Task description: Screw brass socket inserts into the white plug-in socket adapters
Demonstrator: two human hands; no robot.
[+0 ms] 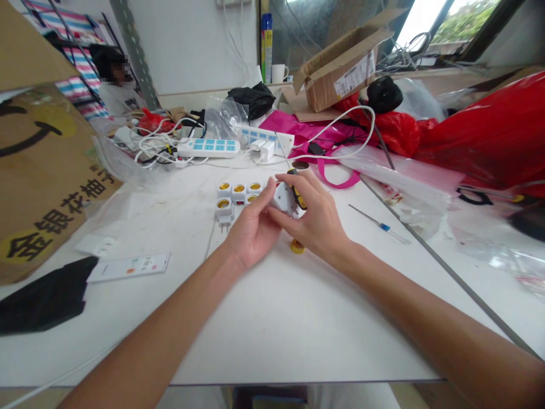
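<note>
My left hand [258,227] is closed around a white lamp socket [281,199], held just above the table. My right hand [319,216] touches the same socket with its fingers and also grips a black-and-yellow screwdriver [301,200], whose thin shaft points up and away. Left of the hands stand several white lamp sockets [223,207] with gold-coloured threaded insides; one shows plug prongs facing me. A small round gold-coloured part [297,246] lies under my right hand. Fingers cover much of the held socket.
A blue-tipped screwdriver with a clear handle [385,227] lies on the right. Behind are white power strips [208,147], tangled cables [149,142] and a pink bag [298,128]. A cardboard box [51,170] stands left, near a white flat box [130,268]. A person [117,94] sits far back.
</note>
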